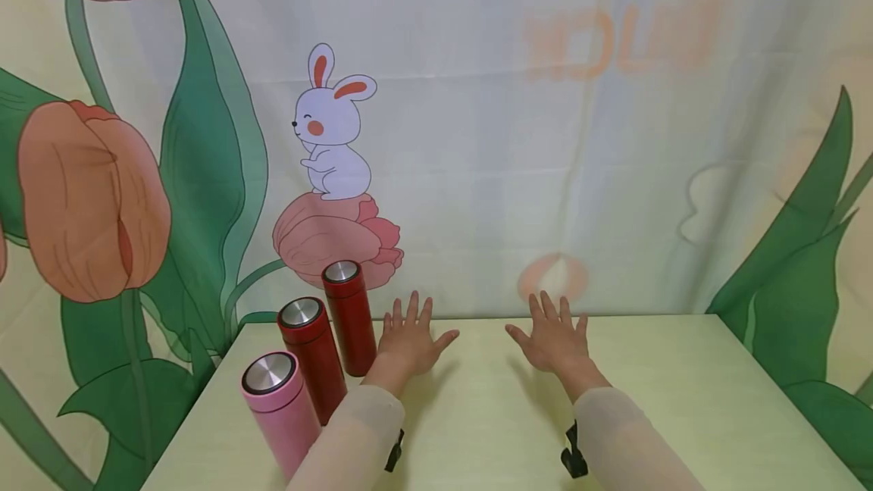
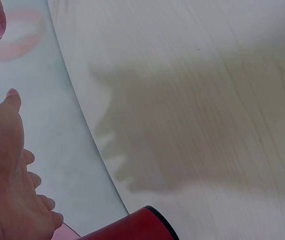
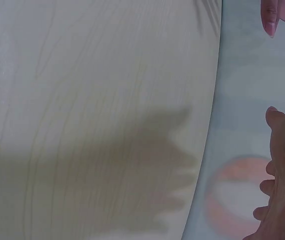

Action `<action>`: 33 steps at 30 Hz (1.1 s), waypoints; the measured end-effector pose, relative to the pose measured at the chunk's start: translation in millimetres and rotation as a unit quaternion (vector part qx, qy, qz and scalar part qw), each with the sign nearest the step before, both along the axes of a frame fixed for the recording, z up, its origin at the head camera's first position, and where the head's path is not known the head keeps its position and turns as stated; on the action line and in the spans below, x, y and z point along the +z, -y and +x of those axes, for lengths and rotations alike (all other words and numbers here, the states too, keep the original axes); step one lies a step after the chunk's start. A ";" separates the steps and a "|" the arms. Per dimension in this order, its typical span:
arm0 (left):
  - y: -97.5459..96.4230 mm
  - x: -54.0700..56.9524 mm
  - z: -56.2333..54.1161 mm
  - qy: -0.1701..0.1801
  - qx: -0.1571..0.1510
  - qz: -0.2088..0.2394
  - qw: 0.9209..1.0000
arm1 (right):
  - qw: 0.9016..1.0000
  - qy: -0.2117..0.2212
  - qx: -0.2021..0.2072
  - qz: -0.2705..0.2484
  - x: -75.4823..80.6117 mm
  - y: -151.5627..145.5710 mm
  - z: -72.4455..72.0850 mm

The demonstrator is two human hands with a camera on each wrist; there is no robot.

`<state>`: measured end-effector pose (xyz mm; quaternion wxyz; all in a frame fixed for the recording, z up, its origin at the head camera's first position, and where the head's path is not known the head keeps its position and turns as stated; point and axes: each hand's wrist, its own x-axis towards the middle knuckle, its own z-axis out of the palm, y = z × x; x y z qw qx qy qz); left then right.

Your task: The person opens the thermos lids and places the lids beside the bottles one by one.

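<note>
Both hands are held out over the table with fingers spread and nothing in them. My left hand (image 1: 407, 343) is just right of a tall red thermos bottle (image 1: 351, 324), whose lower part also shows in the left wrist view. My right hand (image 1: 554, 339) hovers above the right half, its shadow falling on the tabletop in the right wrist view. Left of the left hand, a dark red thermos bottle (image 1: 315, 362) and a pink thermos bottle (image 1: 283, 415) stand upright in a slanting row with the first. All three have silver lids; the left sleeve overlaps the pink one.
The pale wood-grain table (image 1: 709, 400) ends at a straight back edge. Right behind it hangs a curtain (image 1: 464, 135) printed with tulips, leaves and a white rabbit. Black straps (image 1: 574, 453) are worn at the wrists.
</note>
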<state>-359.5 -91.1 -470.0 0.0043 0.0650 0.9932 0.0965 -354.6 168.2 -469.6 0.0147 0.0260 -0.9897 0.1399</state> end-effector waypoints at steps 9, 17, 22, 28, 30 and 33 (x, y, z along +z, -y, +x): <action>2.6 1.9 1.2 0.001 -0.001 0.004 1.000 | 1.000 0.001 -0.001 0.000 1.1 1.8 0.2; 2.1 3.8 3.1 0.004 0.000 0.006 1.000 | 1.000 -0.003 0.002 0.001 -0.5 0.5 1.4; -0.8 2.7 4.7 0.001 -0.011 -0.003 1.000 | 1.000 -0.005 0.002 0.001 -3.8 -1.9 1.5; -3.6 4.2 13.0 -0.005 -0.026 -0.011 1.000 | 1.000 -0.011 0.009 0.003 -6.3 -3.6 4.6; -3.5 5.0 16.2 -0.006 -0.031 -0.011 0.999 | 1.000 -0.010 0.012 0.004 -6.7 -4.6 6.5; -2.6 6.4 20.7 -0.005 -0.034 -0.014 0.999 | 1.000 -0.010 0.018 0.002 -6.5 -6.5 9.7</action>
